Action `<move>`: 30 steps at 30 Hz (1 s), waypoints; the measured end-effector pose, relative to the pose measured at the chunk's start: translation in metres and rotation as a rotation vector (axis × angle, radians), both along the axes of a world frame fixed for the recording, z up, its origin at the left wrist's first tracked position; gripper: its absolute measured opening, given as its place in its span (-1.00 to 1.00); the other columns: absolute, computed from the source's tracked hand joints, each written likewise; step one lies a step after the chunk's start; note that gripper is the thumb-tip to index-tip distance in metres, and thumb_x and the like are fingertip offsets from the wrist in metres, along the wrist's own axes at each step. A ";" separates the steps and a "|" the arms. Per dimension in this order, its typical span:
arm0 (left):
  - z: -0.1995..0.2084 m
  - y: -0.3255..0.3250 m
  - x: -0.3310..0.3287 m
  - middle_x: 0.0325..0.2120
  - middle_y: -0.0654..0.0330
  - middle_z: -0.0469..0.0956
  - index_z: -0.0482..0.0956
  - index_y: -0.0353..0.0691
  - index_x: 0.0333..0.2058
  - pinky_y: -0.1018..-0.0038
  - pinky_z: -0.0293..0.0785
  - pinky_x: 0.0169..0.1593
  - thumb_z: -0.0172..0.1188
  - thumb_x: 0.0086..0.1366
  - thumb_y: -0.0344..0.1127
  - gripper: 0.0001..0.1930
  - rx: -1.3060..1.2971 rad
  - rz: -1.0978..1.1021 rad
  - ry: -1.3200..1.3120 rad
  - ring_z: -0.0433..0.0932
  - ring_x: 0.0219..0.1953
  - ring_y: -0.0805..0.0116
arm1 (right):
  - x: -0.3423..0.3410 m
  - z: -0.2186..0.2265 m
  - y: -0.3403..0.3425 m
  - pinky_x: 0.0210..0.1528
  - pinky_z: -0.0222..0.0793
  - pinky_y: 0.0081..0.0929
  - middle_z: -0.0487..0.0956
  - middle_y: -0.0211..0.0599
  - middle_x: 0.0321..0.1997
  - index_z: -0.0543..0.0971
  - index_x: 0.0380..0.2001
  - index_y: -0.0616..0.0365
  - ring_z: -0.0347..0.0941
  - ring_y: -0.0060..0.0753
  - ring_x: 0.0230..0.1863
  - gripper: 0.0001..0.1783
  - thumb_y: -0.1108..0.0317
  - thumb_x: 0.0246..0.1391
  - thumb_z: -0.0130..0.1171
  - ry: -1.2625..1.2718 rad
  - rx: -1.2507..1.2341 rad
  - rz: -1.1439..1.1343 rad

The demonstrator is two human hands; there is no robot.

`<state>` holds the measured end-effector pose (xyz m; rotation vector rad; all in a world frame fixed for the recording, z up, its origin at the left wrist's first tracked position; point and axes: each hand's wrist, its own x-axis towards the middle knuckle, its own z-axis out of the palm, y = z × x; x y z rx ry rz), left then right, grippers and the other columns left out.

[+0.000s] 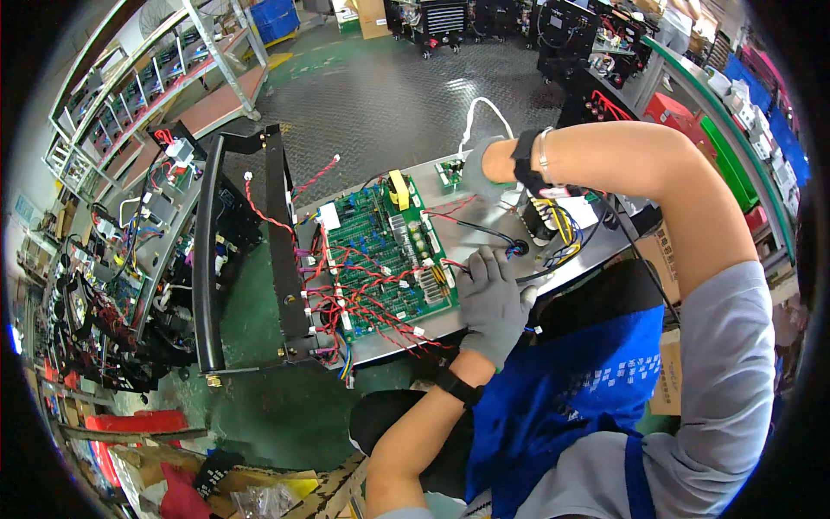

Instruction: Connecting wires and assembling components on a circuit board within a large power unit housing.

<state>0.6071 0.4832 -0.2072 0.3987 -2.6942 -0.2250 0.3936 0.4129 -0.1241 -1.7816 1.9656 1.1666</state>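
Note:
My left hand (491, 303), in a grey glove, lies over the near edge of a metal panel (372, 348). Its fingers are curled around a black cable (553, 267), whose red wires come out beside a large green circuit board (380, 251). My right hand (486, 169), also gloved, bends down at the panel's far side, next to a small green board (450, 174). A white cable (471, 121) loops up behind it. The right fingers are blurred and mostly hidden, so any hold cannot be made out. Many red wires (380, 316) with white connectors spread across the large board.
A black frame with a handle (207, 259) stands at the panel's left end. Yellow and blue wires (566, 233) surround a dark component at the right. Shelving (164, 78), a bench of assemblies (164, 225) and a green bin (728, 160) stand around.

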 end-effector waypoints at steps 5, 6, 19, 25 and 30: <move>0.001 -0.002 0.008 -0.06 0.07 0.46 0.45 -0.28 -0.06 0.22 0.30 -0.04 0.22 0.02 0.02 -0.42 -0.031 -0.038 0.030 0.36 0.02 0.16 | 0.014 -0.025 -0.012 -0.30 0.48 -0.11 0.65 -0.15 -0.38 0.70 -0.41 0.12 0.58 -0.08 -0.33 -0.69 0.23 -0.33 0.30 0.067 0.043 -0.018; 0.003 -0.006 0.008 -0.12 0.12 0.49 0.49 -0.25 -0.12 0.23 0.32 -0.06 0.22 0.02 -0.01 -0.48 -0.013 -0.053 0.036 0.38 0.00 0.19 | 0.021 -0.017 -0.011 -0.31 0.50 -0.12 0.65 -0.16 -0.40 0.70 -0.47 0.12 0.59 -0.08 -0.34 -0.73 0.25 -0.34 0.31 0.054 -0.020 -0.041; 0.013 -0.008 0.030 -0.27 0.16 0.52 0.54 -0.21 -0.25 0.26 0.38 -0.17 0.18 0.10 -0.19 -0.72 -0.048 -0.141 0.236 0.43 -0.09 0.22 | 0.080 0.024 0.055 -0.28 0.47 -0.15 0.63 -0.10 -0.36 0.64 -0.39 0.17 0.56 0.01 -0.29 -0.74 0.27 -0.18 0.22 -0.260 -0.157 0.222; 0.021 -0.008 0.032 -0.28 0.13 0.52 0.53 -0.24 -0.22 0.26 0.40 -0.20 0.20 0.10 -0.19 -0.69 0.031 -0.158 0.259 0.46 -0.12 0.17 | 0.085 0.016 0.061 -0.35 0.47 -0.12 0.64 -0.14 -0.38 0.67 -0.44 0.13 0.58 -0.06 -0.35 -0.76 0.26 -0.24 0.24 -0.188 0.064 0.246; 0.033 -0.006 0.036 -0.32 0.14 0.51 0.51 -0.24 -0.21 0.27 0.40 -0.23 0.20 0.10 -0.18 -0.68 0.051 -0.131 0.229 0.46 -0.16 0.16 | 0.068 0.047 0.072 -0.37 0.48 -0.21 0.64 -0.14 -0.42 0.69 -0.47 0.13 0.59 -0.09 -0.39 -0.76 0.23 -0.24 0.26 0.000 -0.208 -0.048</move>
